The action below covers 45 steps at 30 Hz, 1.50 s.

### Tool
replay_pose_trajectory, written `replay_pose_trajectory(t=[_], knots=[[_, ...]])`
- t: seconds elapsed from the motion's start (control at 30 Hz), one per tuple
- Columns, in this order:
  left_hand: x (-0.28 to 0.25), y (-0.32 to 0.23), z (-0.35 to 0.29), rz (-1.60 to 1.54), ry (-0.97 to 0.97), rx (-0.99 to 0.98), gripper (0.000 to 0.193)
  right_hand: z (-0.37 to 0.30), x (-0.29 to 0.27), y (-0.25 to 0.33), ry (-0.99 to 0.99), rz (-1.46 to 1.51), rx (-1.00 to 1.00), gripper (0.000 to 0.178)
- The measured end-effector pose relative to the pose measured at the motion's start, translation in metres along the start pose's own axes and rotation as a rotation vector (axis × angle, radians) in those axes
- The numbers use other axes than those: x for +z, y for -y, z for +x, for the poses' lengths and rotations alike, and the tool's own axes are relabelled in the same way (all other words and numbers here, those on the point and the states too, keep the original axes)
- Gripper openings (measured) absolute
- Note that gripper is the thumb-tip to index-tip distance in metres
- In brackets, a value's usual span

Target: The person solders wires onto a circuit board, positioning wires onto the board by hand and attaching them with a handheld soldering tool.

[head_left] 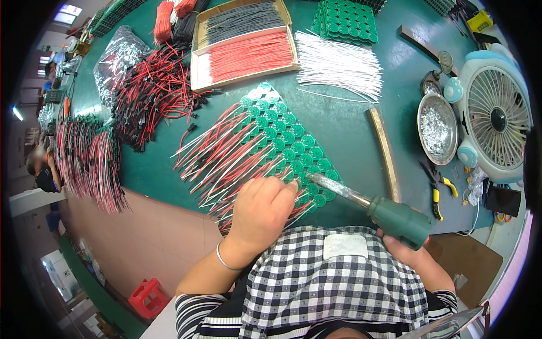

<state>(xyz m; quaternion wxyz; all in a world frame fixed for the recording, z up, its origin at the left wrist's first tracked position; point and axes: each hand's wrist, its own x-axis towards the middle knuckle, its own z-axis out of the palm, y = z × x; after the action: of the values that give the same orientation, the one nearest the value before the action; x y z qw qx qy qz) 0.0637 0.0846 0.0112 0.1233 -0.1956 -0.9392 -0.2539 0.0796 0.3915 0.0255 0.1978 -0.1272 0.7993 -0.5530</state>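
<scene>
A panel of round green circuit boards (289,135) lies slanted on the bench in front of me. Rows of red, white and black wires (217,155) stick out from its left side. My left hand (262,206) is closed over the panel's near part, fingertips pinched at the boards; what they hold is hidden. My right hand (403,251) grips a soldering iron (400,220) by its thick green handle. The iron's metal tip points left and reaches the boards just right of my left fingertips; whether it touches cannot be made out.
A box of black and red wires (251,53) stands beyond the panel, beside white wires (339,65). Tangled red-black leads (155,85) lie left. To the right are a wooden bar (384,152), a metal bowl (437,129), pliers (435,192) and a fan (497,118).
</scene>
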Motion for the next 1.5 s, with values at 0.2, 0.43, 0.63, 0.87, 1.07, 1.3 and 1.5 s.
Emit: replay_pose_trajectory(t=[0.2, 0.43, 0.63, 0.87, 1.07, 1.3, 1.5], knots=[[0.003, 0.002, -0.001, 0.006, 0.005, 0.002, 0.018, -0.002, 0.000, -0.006, 0.045, -0.119, 0.044, 0.025], [0.003, 0.002, 0.000, -0.022, 0.009, -0.005, 0.018, 0.008, 0.000, -0.007, 0.065, -0.335, -0.284, 0.029], [0.003, 0.002, 0.000, -0.015, 0.025, -0.016, 0.017, 0.004, 0.001, -0.011, 0.073, -0.314, -0.209, 0.029], [0.003, 0.003, 0.000, -0.012, 0.018, -0.020, 0.016, 0.019, -0.002, 0.000, 0.078, -0.303, -0.357, 0.021], [0.003, 0.002, 0.001, 0.001, 0.021, -0.020, 0.016, 0.016, 0.002, 0.003, 0.012, -0.210, -0.334, 0.020], [0.005, 0.000, 0.001, 0.006, -0.010, -0.027, 0.018, 0.000, 0.002, -0.004, -0.014, -0.148, -0.199, 0.018], [0.004, -0.008, -0.005, -0.019, -0.018, 0.013, 0.023, -0.008, 0.003, -0.008, -0.075, -0.037, -0.122, 0.019]])
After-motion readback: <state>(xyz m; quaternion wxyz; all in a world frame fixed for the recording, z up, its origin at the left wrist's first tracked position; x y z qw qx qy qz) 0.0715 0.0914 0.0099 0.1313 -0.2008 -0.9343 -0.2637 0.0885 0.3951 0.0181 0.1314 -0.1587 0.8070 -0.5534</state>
